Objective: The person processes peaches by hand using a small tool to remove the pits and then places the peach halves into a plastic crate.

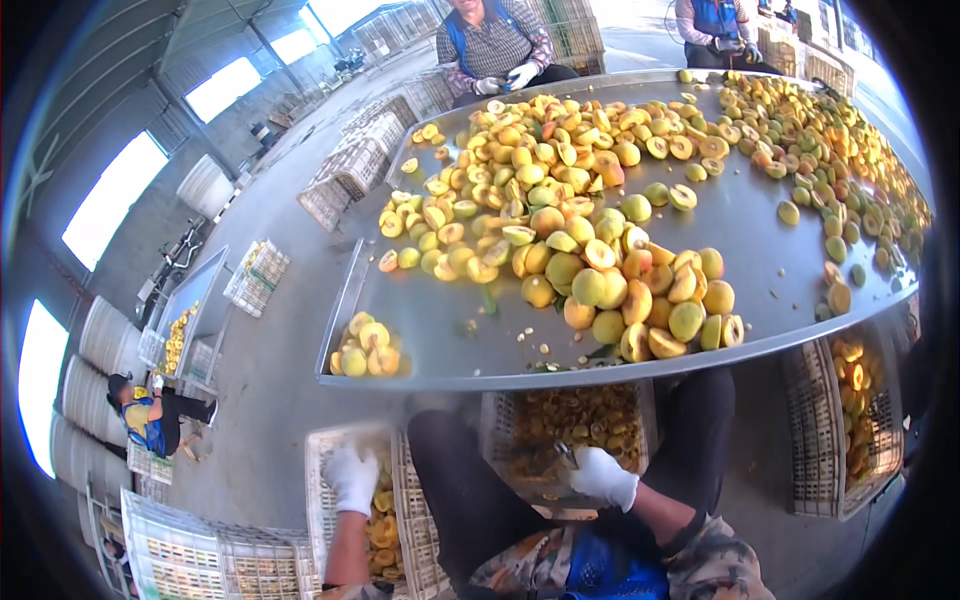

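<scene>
My left hand (352,478), in a white knit glove, is over the rim of a white plastic crate (424,517) beside my left leg. Its fingers blur, so whether anything is in them is hidden. Yellow fruit halves, apparently peaches (382,529), lie in that crate. My right hand (602,478), gloved too, grips a small metal hand tool (564,452) between my knees. Below it stands another crate (495,431) holding cut fruit pieces and pits. In front of me, the metal table (442,345) carries heaps of yellow-green fruit (600,285), whole and halved.
The table's raised front lip (480,382) runs above my knees. A crate of fruit (817,442) stands to my right, and stacked crates (217,551) are at lower left. Two people (491,45) (716,34) sit across the table; another person (154,420) sits far left.
</scene>
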